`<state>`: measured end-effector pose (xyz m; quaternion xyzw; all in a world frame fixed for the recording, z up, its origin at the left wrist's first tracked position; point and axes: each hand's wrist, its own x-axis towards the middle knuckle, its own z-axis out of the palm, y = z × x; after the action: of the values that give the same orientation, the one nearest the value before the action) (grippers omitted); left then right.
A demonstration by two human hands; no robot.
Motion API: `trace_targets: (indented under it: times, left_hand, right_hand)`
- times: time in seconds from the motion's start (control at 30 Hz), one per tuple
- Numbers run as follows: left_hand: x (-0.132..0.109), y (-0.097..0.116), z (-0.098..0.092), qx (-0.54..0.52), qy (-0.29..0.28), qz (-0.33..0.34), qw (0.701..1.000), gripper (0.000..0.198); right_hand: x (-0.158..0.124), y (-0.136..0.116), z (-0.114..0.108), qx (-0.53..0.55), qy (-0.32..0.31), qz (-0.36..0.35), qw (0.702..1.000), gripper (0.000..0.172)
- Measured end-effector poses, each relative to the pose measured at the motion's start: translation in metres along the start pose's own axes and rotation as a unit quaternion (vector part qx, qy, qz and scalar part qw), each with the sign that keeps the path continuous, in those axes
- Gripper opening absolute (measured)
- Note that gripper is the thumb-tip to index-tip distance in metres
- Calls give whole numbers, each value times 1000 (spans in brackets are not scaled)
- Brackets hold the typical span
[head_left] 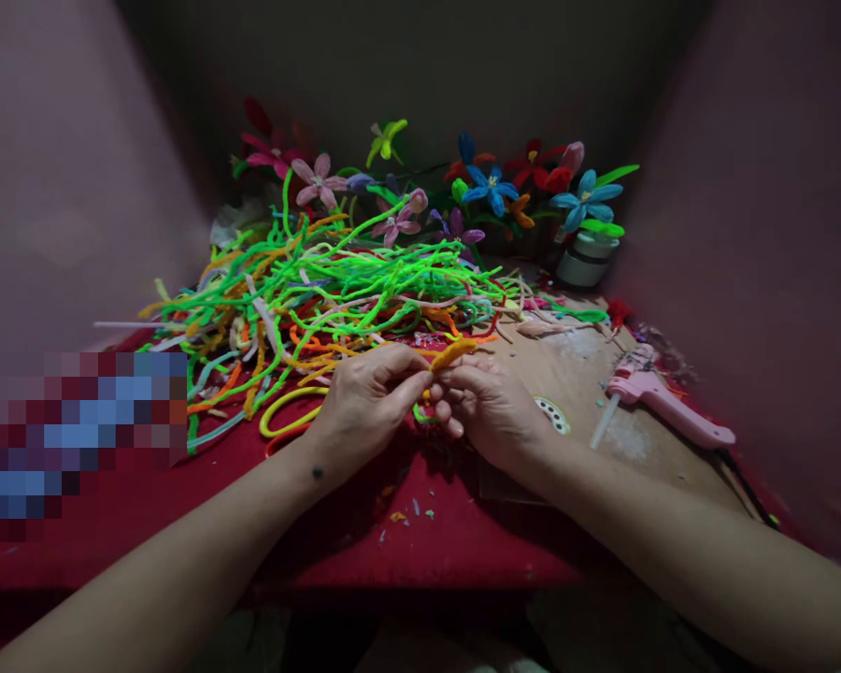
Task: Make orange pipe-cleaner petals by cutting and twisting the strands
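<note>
My left hand (368, 397) and my right hand (487, 407) meet at the middle of a red-covered table (463, 551). Both pinch a short orange pipe cleaner (454, 352), bent into a small loop that pokes up between the fingertips. The fingers of both hands are closed round it. Just behind the hands lies a big tangled heap of pipe cleaners (336, 290), mostly neon green, with orange, yellow and pink ones mixed in.
Finished pipe-cleaner flowers (491, 187) in pink, blue, red and purple stand along the back. A pink glue gun (662, 397) lies at the right on a brown board (589, 374). A white jar (587, 259) stands at the back right. Walls close in on both sides.
</note>
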<state>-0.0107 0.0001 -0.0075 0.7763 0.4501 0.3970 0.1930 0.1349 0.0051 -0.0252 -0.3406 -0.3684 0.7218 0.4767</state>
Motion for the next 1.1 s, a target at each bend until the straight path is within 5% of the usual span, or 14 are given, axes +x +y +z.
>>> trace_targets:
  times: [0.23, 0.4, 0.5, 0.6, 0.77, 1.1]
  left_hand:
    - [-5, -11, 5, 157, 41, 198, 967, 15]
    - [-6, -14, 5, 211, 15, 240, 948, 19]
    - [-6, -12, 4, 165, 3, 185, 969, 21]
    - [-2, -5, 0, 71, -19, 36, 997, 22]
    - [7, 6, -10, -95, -93, -167, 977, 19]
    - [10, 5, -14, -123, -166, -223, 952, 24]
  right_hand:
    - [1, 0, -1, -22, 3, 17, 1000, 5]
    - [1, 2, -5, -111, 4, -1, 994, 3]
    - [1, 2, -4, -155, 13, -13, 988, 4]
    - [-2, 1, -2, -154, 3, -21, 988, 2]
    - [-3, -2, -1, -108, 11, -57, 992, 12]
    - [0, -5, -3, -154, 42, -99, 982, 21]
